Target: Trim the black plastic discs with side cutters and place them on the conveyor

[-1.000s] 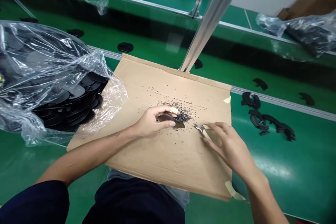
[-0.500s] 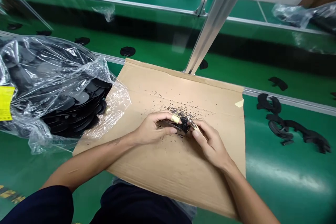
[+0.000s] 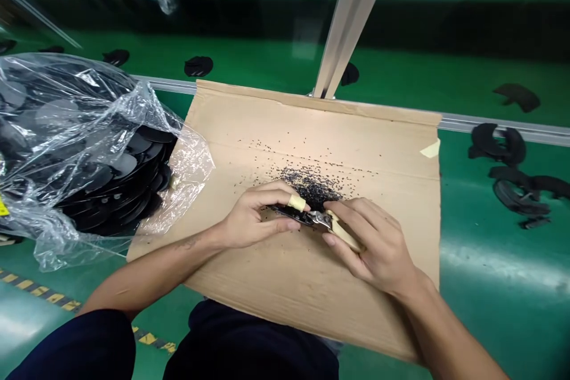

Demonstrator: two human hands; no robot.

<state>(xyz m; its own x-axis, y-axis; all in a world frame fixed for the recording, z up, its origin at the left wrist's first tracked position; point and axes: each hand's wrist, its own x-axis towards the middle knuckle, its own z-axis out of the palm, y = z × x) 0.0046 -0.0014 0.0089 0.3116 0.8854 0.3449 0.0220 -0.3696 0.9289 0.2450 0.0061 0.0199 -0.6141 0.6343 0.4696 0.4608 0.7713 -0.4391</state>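
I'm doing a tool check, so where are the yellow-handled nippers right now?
In the head view, the yellow-handled nippers are in the right hand, their jaws at the right end of the black part in the left hand.

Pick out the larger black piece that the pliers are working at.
The black piece in the left hand: it alone is held, with the pliers at its end; the others lie in the plastic bag or on the green surfaces.

Can't make out any actual text here, tbh. Rectangular yellow label (image 3: 3, 206) on the clear plastic bag (image 3: 57, 243), left side, is unreadable.
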